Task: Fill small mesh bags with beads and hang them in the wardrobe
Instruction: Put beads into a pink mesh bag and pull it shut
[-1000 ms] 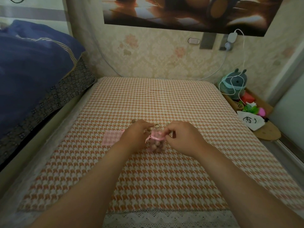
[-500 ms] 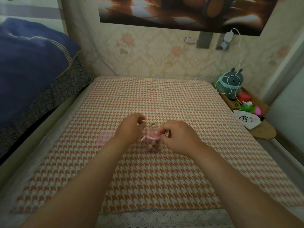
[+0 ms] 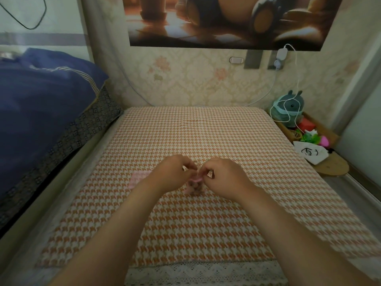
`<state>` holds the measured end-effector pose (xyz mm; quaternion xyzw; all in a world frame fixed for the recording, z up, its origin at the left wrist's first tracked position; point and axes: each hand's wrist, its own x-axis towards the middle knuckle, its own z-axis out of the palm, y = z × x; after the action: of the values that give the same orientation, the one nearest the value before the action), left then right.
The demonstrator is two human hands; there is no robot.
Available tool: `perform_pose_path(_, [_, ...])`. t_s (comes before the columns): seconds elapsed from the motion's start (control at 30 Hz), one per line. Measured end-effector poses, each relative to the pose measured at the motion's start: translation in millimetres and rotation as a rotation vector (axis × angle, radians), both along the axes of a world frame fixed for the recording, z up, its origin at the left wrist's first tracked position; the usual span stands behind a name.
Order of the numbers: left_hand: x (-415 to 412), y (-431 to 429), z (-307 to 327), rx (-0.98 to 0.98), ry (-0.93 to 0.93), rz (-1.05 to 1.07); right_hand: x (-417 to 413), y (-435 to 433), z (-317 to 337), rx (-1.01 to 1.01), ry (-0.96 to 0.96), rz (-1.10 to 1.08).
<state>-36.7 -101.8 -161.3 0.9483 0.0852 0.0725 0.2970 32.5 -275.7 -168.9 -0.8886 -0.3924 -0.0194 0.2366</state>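
Head view. Both your forearms reach forward from the lower edge and converge over the middle of the tabletop point(image 3: 206, 131), which is covered by an orange-and-white houndstooth cloth with a lace trim along the near edge.

Your left hand point(image 3: 171, 175) is palm down with the wrist straight and the fingers curled in toward the thumb. Its tips sit just beside the pink drawstring point(image 3: 195, 179). I cannot tell whether they actually grip it, because that spot is small and blurred.

Your right hand point(image 3: 225, 178) is knuckles up, with the fingers curled. Thumb and forefinger pinch the right end of the drawstring. The two hands are close together and do not touch.

The filled mesh bag point(image 3: 195, 187) rests on the cloth directly below the gap between your hands. It is bunched at the neck, where the drawstring loops. Brown beads point(image 3: 193, 185) show through the mesh.

A flat empty mesh bag point(image 3: 139, 178), pink, lies on the cloth just left of your left wrist, partly hidden by it.

Surroundings: a bed with a blue quilt point(image 3: 41, 100) along the left side, a grey plush toy point(image 3: 288, 104) with a white cable point(image 3: 296, 79) draped over it at the far right, and a white pouch point(image 3: 309, 154) with a drawn face beside the tabletop's right edge.
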Motion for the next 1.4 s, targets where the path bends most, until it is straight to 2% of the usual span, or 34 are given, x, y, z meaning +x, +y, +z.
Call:
perform_pose_path(0.13, [-4.6,0.1,3.2,-0.108,0.003,-0.036,-2.2,-2.0,2.2,-0.002,-0.003,-0.014])
perform_pose_path(0.23, [-8.6,0.2,1.3,-0.214,0.091,-0.090,-1.6,-1.9,1.9,-0.003,0.008,-0.011])
perform_pose_path(0.47, [-9.2,2.4,-8.7,-0.047,0.005,-0.112,-8.2,7.2,-2.2,-0.162,0.110,0.149])
perform_pose_path(0.67, [-12.7,-0.4,-8.1,0.059,-0.023,-0.043,-0.4,2.1,-2.1,0.084,0.216,0.027])
perform_pose_path(0.8, [-12.1,4.3,-9.6,0.038,-0.005,0.046,7.4,-3.9,-7.3,0.066,0.361,-0.065])
perform_pose_path(0.9, [-11.1,6.8,-9.0,-0.002,-0.003,0.073,9.3,-2.7,-13.7,0.043,0.359,-0.048])
perform_pose_path(1.07, [-10.4,13.1,-7.0,0.000,0.048,0.099,9.1,-2.2,-7.3,0.142,0.390,-0.138])
perform_pose_path(1.23, [-13.8,23.1,-3.4,0.075,0.106,0.105,15.1,-5.6,-5.9,0.182,0.509,-0.205])
perform_pose_path(1.4, [-16.2,28.8,-5.7,0.035,0.120,0.109,19.0,-8.4,-8.3,0.207,0.581,-0.244])
